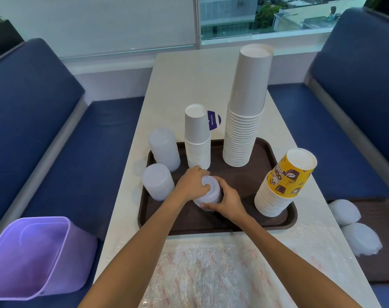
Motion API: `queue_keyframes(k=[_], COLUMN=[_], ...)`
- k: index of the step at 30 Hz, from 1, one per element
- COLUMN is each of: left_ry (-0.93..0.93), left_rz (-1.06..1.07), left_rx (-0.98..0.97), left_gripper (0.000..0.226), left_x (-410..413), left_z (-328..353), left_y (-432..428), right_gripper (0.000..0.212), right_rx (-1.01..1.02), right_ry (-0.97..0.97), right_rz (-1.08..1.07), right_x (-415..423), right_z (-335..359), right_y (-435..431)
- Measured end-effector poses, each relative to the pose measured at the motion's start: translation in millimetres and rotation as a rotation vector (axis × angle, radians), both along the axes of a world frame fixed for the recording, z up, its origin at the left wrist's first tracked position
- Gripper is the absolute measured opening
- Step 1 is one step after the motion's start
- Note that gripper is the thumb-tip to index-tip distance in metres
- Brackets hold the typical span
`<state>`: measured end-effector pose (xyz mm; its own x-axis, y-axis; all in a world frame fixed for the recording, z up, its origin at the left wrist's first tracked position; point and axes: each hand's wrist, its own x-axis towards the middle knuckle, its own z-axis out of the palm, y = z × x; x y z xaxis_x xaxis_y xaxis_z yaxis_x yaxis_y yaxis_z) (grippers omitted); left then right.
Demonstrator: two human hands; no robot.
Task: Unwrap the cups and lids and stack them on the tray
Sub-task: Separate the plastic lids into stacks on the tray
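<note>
A dark brown tray (233, 225) lies on the white table. On it stand a short white cup stack (197, 138), a tall white cup stack (247, 112) and a leaning stack topped by a yellow printed cup (286, 181). Two stacks of clear lids (163, 148) (157, 182) stand at the tray's left edge. In the tray's middle a third clear lid stack (209, 193) is held from both sides: my left hand (192, 183) grips its top and left, my right hand (227, 202) curls round its right and base.
Clear plastic wrap (211, 272) lies on the table in front of the tray. A purple bin (33, 254) sits on the left blue bench. On the right bench a second tray (380, 218) holds two wrapped lid bundles (344, 212) (360, 238). A purple sign (214, 120) stands behind the cups.
</note>
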<state>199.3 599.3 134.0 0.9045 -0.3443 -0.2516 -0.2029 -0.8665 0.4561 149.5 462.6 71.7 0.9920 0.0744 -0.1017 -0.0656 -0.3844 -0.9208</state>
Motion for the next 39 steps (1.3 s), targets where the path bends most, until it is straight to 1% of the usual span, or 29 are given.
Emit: queue_keyframes(k=[5,12,17,22,25,27,30,32,35,37,39], left_ry=[0.039,0.01,0.007,0.103,0.059,0.014,-0.018,-0.035,-0.069,-0.074,-0.075], left_rz=[-0.017,-0.044,0.012,0.078,0.203,0.349,0.605,0.766,0.957,1.022,1.032], left_rx=[0.075,0.081,-0.041,-0.189,-0.377,-0.519,-0.65,-0.656,-0.614,-0.594,-0.542], left_gripper=[0.044,0.041,0.031,0.023,0.019,0.018,0.025,0.03,0.026,0.026,0.027], left_x=[5.4,2.7,4.2,2.1,2.1,3.2,4.0,4.9,3.5,-0.4,-4.6], left_z=[3.4,5.8,12.4,24.0,34.3,43.9,56.2,56.4,47.5,41.3,35.4], left_y=[0.1,4.2,6.1,10.9,20.1,32.7,59.5,79.7,103.5,111.0,112.5], right_gripper=[0.084,0.083,0.086,0.084,0.083,0.081,0.085,0.088,0.089,0.092,0.094], right_rx=[-0.017,-0.041,-0.063,-0.054,-0.071,-0.103,-0.172,-0.233,-0.29,-0.301,-0.303], right_ry=[-0.002,-0.012,0.006,0.024,0.024,0.004,-0.03,-0.036,-0.034,-0.034,-0.043], right_rz=[0.02,0.039,0.058,0.057,0.04,0.029,0.029,0.044,0.056,0.056,0.059], right_x=[0.9,0.1,0.4,0.0,-0.3,-0.1,1.1,2.7,4.4,5.1,4.4], right_z=[-0.2,2.8,3.3,6.9,8.2,8.4,8.0,9.3,11.3,12.3,13.7], right_y=[0.2,-0.1,-1.0,-1.3,-2.7,-3.3,-3.0,-2.7,-2.1,-1.2,0.0])
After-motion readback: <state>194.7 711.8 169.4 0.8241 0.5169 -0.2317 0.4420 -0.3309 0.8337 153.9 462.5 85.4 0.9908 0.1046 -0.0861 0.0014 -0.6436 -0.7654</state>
